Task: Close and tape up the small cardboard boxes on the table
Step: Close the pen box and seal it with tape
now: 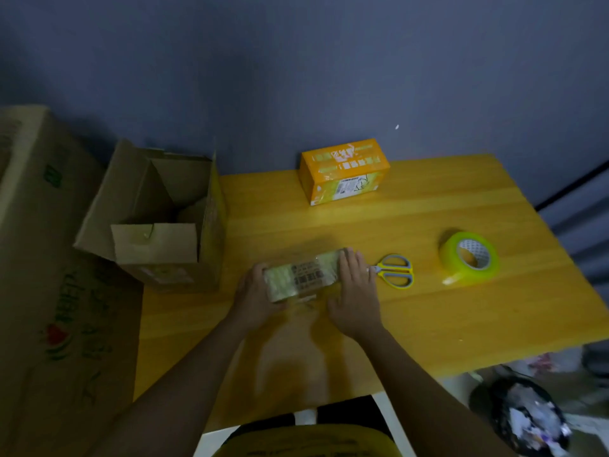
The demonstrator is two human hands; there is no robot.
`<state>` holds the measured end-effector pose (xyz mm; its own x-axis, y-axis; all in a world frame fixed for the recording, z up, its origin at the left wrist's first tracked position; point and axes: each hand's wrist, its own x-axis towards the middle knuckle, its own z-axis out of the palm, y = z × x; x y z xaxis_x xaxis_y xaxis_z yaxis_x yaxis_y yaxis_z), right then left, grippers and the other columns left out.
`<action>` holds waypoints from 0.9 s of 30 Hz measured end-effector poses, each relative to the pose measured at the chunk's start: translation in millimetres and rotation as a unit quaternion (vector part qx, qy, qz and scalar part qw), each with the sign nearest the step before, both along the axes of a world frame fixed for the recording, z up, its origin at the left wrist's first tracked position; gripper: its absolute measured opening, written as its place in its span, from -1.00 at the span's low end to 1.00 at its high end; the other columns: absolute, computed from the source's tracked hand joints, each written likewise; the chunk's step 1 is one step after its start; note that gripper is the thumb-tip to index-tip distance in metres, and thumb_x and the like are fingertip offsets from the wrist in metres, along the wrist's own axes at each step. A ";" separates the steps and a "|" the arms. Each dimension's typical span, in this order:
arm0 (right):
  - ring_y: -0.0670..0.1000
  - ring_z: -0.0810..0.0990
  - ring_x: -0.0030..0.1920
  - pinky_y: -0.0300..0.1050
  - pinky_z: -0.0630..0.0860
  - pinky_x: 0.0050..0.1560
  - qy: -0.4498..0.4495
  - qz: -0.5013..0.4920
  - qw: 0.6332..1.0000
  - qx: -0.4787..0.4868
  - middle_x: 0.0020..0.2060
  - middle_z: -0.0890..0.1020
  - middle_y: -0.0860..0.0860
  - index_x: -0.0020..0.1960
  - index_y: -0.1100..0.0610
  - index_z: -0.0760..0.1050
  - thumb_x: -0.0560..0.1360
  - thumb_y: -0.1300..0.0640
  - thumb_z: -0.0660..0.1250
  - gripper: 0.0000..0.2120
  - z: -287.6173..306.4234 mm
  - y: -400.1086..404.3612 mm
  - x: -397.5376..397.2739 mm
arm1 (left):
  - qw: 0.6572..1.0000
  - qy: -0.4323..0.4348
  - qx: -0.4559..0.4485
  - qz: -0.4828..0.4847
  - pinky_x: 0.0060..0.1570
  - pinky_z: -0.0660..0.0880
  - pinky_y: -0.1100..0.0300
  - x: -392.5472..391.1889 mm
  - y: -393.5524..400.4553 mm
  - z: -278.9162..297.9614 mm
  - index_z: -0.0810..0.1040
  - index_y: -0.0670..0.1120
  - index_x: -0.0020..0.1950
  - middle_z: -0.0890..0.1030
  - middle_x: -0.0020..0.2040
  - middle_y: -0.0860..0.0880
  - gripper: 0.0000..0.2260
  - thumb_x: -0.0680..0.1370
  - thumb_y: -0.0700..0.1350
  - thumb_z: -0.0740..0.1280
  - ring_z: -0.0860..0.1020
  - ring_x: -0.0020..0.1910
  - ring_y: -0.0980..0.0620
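Left hand (255,300) grip curls round taped small box (301,275) on desk (428,311), right hand (356,298) flat on its end, fingers straight, scissors (395,270) beside, tape roll (469,257) near

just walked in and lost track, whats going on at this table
A person is working on a small box near the front of the wooden table. The left hand grips its left end while the right hand lies flat on its right end. Scissors and a tape roll lie to the right; an orange box stands at the back.
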<state>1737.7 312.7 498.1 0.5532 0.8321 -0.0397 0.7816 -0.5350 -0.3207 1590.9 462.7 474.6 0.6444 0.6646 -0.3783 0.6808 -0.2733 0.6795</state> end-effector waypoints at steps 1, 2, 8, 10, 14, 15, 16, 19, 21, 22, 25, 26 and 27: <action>0.13 -0.11 0.56 0.11 -0.18 0.50 -0.016 0.016 0.999 -0.023 0.55 -0.02 0.10 0.56 0.23 -0.01 0.32 0.03 0.19 -0.13 -2.2 4.3 -1.8 | 0.999 -0.021 -0.025 0.009 0.24 0.43 -0.03 -0.1 -1.1 0.3 0.16 -0.15 0.46 0.32 0.38 -0.12 -0.19 0.37 -0.09 0.56 0.35 0.34 -0.12; 0.10 -0.18 0.55 0.07 -0.26 0.49 -0.027 0.029 0.998 -0.046 0.55 -0.11 0.08 0.57 0.21 -0.09 0.33 0.02 0.17 -0.12 -5.3 9.3 -4.0 | 0.999 -0.032 -0.043 0.011 0.23 0.44 -0.04 0.5 -1.3 0.0 0.14 -0.15 0.48 0.30 0.39 -0.12 -0.19 0.38 -0.10 0.55 0.37 0.35 -0.10; 0.16 -0.24 0.54 0.04 -0.36 0.47 -0.068 0.045 0.989 -0.124 0.55 -0.14 0.17 0.55 0.26 -0.22 0.48 0.05 0.13 -0.20 -11.3 26.0 -5.3 | 0.999 0.041 0.015 -0.021 0.17 0.46 -0.05 4.6 3.4 1.3 0.11 -0.09 0.49 0.24 0.42 -0.09 -0.23 0.44 0.03 0.48 0.36 0.33 -0.11; 0.18 -0.22 0.54 0.06 -0.36 0.48 -0.066 0.068 0.988 -0.120 0.55 -0.13 0.20 0.54 0.29 -0.20 0.48 0.03 0.09 -0.22 -10.2 25.7 -11.5 | 0.998 0.051 0.023 -0.027 0.19 0.45 -0.05 5.6 3.6 2.4 0.11 -0.09 0.49 0.23 0.42 -0.09 -0.23 0.44 0.03 0.48 0.34 0.34 -0.11; 0.26 -0.08 0.53 0.13 -0.27 0.50 0.030 0.108 0.993 -0.045 0.51 0.01 0.28 0.51 0.37 0.05 0.38 0.07 0.20 -0.20 -7.7 28.0 -38.1 | 0.998 0.055 0.022 -0.033 0.17 0.46 -0.06 5.8 6.6 2.2 0.13 -0.09 0.47 0.26 0.39 -0.10 -0.24 0.43 0.01 0.50 0.36 0.31 -0.10; 0.25 -0.08 0.54 0.13 -0.25 0.52 0.041 0.126 0.990 -0.038 0.51 0.02 0.27 0.51 0.36 0.06 0.38 0.07 0.18 -0.22 -5.2 29.0 -37.8 | 0.998 0.057 0.022 -0.034 0.15 0.47 -0.06 5.1 6.7 1.5 0.13 -0.10 0.46 0.27 0.38 -0.10 -0.25 0.43 0.01 0.50 0.37 0.30 -0.11; 0.22 -0.08 0.54 0.11 -0.22 0.53 0.038 0.154 0.987 -0.034 0.52 0.03 0.23 0.52 0.34 0.07 0.39 0.04 0.09 -0.24 -2.4 30.6 -35.7 | 0.997 0.058 0.026 -0.036 0.13 0.47 -0.06 4.2 6.3 1.2 0.14 -0.10 0.46 0.27 0.38 -0.11 -0.25 0.43 0.01 0.49 0.37 0.29 -0.11; 0.08 -0.22 0.54 -0.03 -0.35 0.49 0.010 0.234 0.971 -0.051 0.52 -0.15 0.07 0.55 0.24 -0.06 0.35 -0.07 -0.08 -0.18 3.2 44.1 -34.0 | 0.997 0.048 0.038 -0.048 0.11 0.48 -0.04 2.8 4.0 0.6 0.12 -0.12 0.48 0.26 0.41 -0.12 -0.26 0.46 0.04 0.46 0.37 0.30 -0.13; 0.03 -0.33 0.52 -0.02 -0.44 0.46 -0.027 0.255 0.963 -0.087 0.48 -0.31 0.01 0.57 0.17 -0.19 0.43 -0.08 0.07 -0.18 -2.2 54.2 -43.3 | 0.997 0.040 0.037 -0.046 0.08 0.50 -0.04 1.1 3.1 1.0 0.14 -0.09 0.48 0.27 0.41 -0.10 -0.33 0.50 0.04 0.41 0.41 0.27 -0.12; 0.02 -0.36 0.51 -0.01 -0.49 0.43 -0.041 0.256 0.961 -0.098 0.48 -0.33 0.01 0.57 0.15 -0.23 0.44 -0.06 0.16 -0.14 -5.8 56.1 -49.1 | 0.997 0.041 0.044 -0.041 0.03 0.51 -0.04 0.5 3.1 1.7 0.16 -0.07 0.47 0.29 0.40 -0.09 -0.39 0.53 0.04 0.37 0.44 0.22 -0.11; 0.03 -0.40 0.49 -0.04 -0.51 0.42 -0.031 0.258 0.959 -0.111 0.52 -0.30 0.04 0.56 0.16 -0.25 0.47 -0.01 0.21 -0.13 -6.9 45.1 -51.7 | 0.994 0.071 0.070 -0.044 -0.09 0.50 0.02 1.2 2.7 5.7 0.16 -0.07 0.45 0.30 0.39 -0.09 -0.46 0.57 0.09 0.28 0.48 0.14 -0.12; 0.04 -0.39 0.50 -0.04 -0.48 0.44 -0.020 0.266 0.958 -0.109 0.53 -0.28 0.05 0.56 0.17 -0.24 0.48 0.02 0.20 -0.16 -5.9 38.1 -49.2 | 0.993 0.082 0.074 -0.051 -0.08 0.48 0.04 2.9 2.2 7.2 0.13 -0.08 0.46 0.27 0.42 -0.09 -0.41 0.55 0.11 0.30 0.46 0.17 -0.13; 0.06 -0.35 0.52 -0.03 -0.46 0.45 -0.011 0.279 0.954 -0.109 0.53 -0.25 0.07 0.56 0.19 -0.20 0.48 0.05 0.19 -0.19 -3.0 32.3 -46.6 | 0.992 0.089 0.074 -0.055 -0.04 0.47 0.04 4.1 1.5 8.2 0.11 -0.09 0.48 0.25 0.44 -0.09 -0.36 0.54 0.12 0.32 0.44 0.22 -0.13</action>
<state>1691.1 345.0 495.1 0.0294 0.9706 -0.2391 0.9696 -0.0858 -0.2291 1595.0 464.2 482.7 0.6470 0.6510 -0.3970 0.7477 -0.4393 0.4980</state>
